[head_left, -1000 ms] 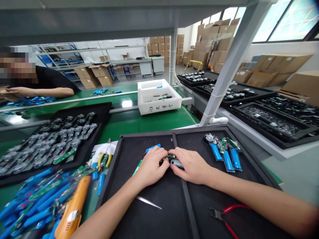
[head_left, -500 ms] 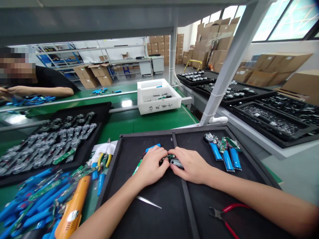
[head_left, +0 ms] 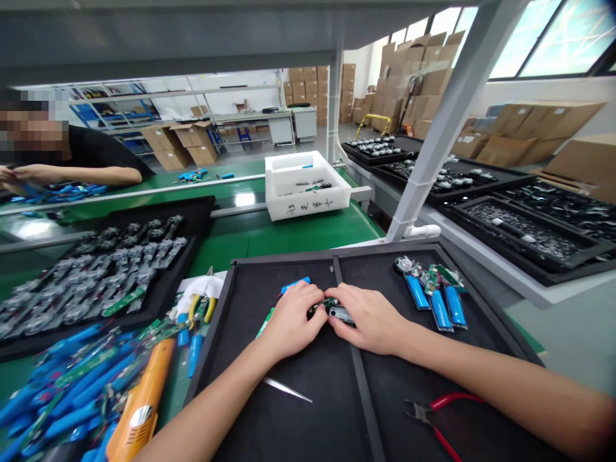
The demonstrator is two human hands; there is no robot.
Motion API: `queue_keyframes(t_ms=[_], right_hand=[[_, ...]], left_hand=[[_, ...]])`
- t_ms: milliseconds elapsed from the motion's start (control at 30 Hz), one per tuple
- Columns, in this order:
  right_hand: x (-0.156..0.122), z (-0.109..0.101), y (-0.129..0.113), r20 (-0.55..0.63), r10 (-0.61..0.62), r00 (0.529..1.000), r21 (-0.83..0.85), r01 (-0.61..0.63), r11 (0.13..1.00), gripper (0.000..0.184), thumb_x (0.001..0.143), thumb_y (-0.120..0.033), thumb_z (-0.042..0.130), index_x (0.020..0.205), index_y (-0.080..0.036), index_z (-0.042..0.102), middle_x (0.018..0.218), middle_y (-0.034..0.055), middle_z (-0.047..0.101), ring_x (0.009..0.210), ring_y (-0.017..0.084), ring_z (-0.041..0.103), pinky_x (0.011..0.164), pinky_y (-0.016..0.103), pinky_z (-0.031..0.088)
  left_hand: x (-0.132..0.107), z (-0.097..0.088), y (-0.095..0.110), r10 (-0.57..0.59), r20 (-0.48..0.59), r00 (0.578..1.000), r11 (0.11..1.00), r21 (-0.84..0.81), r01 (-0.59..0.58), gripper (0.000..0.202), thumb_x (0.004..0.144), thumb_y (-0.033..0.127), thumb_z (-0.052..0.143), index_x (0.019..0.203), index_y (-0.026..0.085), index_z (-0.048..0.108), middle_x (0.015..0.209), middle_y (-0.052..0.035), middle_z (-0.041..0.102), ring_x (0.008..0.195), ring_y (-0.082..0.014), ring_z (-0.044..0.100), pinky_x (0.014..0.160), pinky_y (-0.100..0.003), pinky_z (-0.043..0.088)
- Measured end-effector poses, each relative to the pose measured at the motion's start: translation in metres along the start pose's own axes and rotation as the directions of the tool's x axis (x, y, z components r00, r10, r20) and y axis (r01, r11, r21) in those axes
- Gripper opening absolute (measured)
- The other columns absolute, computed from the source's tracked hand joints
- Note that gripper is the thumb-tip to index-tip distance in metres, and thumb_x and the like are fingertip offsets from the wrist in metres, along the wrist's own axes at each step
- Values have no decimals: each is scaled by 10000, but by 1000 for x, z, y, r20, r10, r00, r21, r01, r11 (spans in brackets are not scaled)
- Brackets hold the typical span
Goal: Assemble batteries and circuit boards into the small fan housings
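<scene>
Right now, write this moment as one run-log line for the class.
left hand: on green circuit board | right hand: on grey metal part | tray: black, divided | nearby: tweezers

left hand [head_left: 293, 321] | right hand [head_left: 368, 319] | both holding small green circuit board [head_left: 330, 301] | on black tray [head_left: 250, 308] | tweezers [head_left: 287, 389] below

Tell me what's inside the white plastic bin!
The white plastic bin holds small blue, green and dark parts. Its front wall hides whatever lies right behind it.

Matt black tray [head_left: 293, 427], polished steel tweezers [head_left: 287, 389], smooth white plastic bin [head_left: 308, 208], rough brown cardboard cartons [head_left: 510, 125]
</scene>
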State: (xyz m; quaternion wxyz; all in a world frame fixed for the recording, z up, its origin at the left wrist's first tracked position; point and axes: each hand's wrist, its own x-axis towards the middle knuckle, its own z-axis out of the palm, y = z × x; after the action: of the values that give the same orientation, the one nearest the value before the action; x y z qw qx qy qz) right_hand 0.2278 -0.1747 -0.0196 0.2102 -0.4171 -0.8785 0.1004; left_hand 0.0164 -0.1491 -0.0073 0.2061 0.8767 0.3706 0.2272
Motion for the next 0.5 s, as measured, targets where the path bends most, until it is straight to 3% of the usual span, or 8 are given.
queue_keyframes(t_ms=[300,500], right_hand=[[0,-1,-1,-4,3,1000,11,-3,1000,373,986,-359,531,1316,-187,519,1173,99,661,1064,258,649,865,371,516],[1,-10,0,35,51,998,155,-56,986,276,1024,-322,489,1280,-221,509,1193,67,678,1063,228,657,873,347,482]], left_hand=[[0,0,0,-9,4,1000,1000,-18,9,191,943,147,477,761,204,478,775,4,539,807,-187,484,799,-355,403],[2,-2,0,-17,22,1000,999,-49,18,219,980,177,442,772,207,506,791,3,563,813,-187,503,839,-371,404]])
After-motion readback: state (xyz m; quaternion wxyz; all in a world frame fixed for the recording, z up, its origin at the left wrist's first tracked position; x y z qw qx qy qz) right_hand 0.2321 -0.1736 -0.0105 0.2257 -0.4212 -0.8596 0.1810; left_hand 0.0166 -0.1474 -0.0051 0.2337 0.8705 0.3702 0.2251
